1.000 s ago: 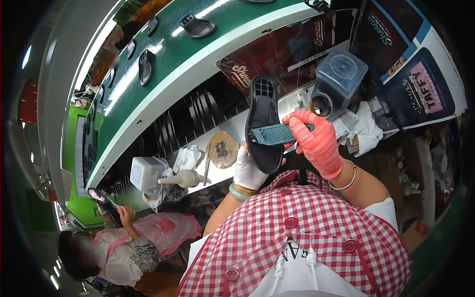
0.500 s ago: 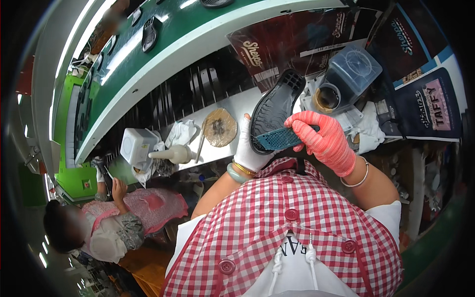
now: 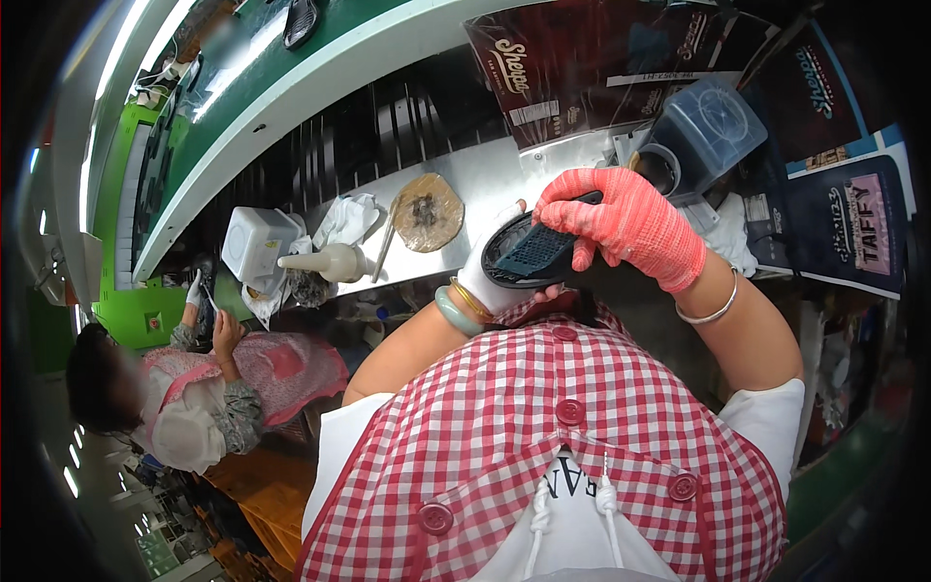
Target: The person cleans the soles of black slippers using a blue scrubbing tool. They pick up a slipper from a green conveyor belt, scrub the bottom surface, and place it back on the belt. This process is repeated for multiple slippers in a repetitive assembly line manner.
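Note:
My left hand (image 3: 477, 291), in a white glove with bare fingertips, grips a black shoe sole (image 3: 502, 241) from beneath and along its side. The sole is tilted, with its hollow inner side toward me. In a coral-red knit glove, my right hand (image 3: 635, 228) pinches a teal perforated pad (image 3: 529, 254) at its upper right end. The pad's lower end lies inside the rim of the sole. My right fingers hide part of the pad and the sole's far end.
On the metal bench (image 3: 475, 184) lie a round plastic-wrapped disc (image 3: 441, 215), a stick (image 3: 385, 242), a squeeze bottle (image 3: 335, 262) and a white container (image 3: 254, 247). A cup (image 3: 658, 170) and clear tub (image 3: 713, 126) stand right. Beyond runs a green belt (image 3: 233, 92); a co-worker (image 3: 242, 373) sits left.
The sole has tipped from nearly face-on to a steeper, foreshortened angle. My right hand has moved up and left over it with the pad, and the view has shifted slightly.

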Tool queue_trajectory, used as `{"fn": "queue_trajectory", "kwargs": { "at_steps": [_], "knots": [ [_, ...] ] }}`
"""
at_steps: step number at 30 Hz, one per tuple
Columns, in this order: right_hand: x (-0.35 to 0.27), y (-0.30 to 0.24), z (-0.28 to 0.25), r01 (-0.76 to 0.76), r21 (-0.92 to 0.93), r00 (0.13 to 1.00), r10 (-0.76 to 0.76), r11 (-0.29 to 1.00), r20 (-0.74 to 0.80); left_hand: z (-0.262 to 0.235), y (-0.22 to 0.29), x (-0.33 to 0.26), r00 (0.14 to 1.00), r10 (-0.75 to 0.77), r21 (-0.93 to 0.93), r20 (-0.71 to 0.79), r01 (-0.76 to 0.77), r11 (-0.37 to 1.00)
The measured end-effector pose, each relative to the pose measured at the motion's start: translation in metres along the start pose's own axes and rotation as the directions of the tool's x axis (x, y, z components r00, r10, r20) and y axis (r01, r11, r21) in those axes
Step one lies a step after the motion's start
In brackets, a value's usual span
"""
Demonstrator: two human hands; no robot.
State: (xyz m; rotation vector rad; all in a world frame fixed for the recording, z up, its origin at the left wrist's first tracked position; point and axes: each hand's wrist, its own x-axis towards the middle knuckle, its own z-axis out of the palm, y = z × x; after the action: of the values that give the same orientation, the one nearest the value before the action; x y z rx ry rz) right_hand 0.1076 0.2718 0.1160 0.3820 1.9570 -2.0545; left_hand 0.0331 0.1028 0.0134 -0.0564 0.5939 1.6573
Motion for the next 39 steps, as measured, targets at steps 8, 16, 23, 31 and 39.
{"fn": "queue_trajectory", "kwargs": {
  "at_steps": [8,16,23,31,39],
  "knots": [
    [0.003,0.005,-0.005,-0.049,-0.061,0.998,0.051,0.997,0.031,-0.038,0.005,-0.001,0.970,-0.181,0.083,0.161,0.169,0.982],
    [-0.009,0.017,-0.023,-0.057,-0.044,0.998,0.058,0.997,0.038,-0.033,0.010,-0.001,0.952,-0.303,0.067,0.054,0.299,0.952],
    [-0.019,0.015,-0.032,-0.039,-0.088,0.999,0.041,0.995,0.023,-0.026,0.026,0.002,0.921,-0.378,0.116,0.090,0.367,0.923],
    [-0.032,0.014,-0.040,0.002,-0.120,1.000,0.001,0.993,0.022,-0.017,0.032,-0.001,0.946,-0.301,0.025,-0.123,0.306,0.952],
    [-0.047,0.033,-0.058,0.000,-0.094,0.998,-0.006,0.996,-0.060,-0.029,0.036,0.002,0.943,-0.324,0.075,0.080,0.318,0.945]
  ]
}}
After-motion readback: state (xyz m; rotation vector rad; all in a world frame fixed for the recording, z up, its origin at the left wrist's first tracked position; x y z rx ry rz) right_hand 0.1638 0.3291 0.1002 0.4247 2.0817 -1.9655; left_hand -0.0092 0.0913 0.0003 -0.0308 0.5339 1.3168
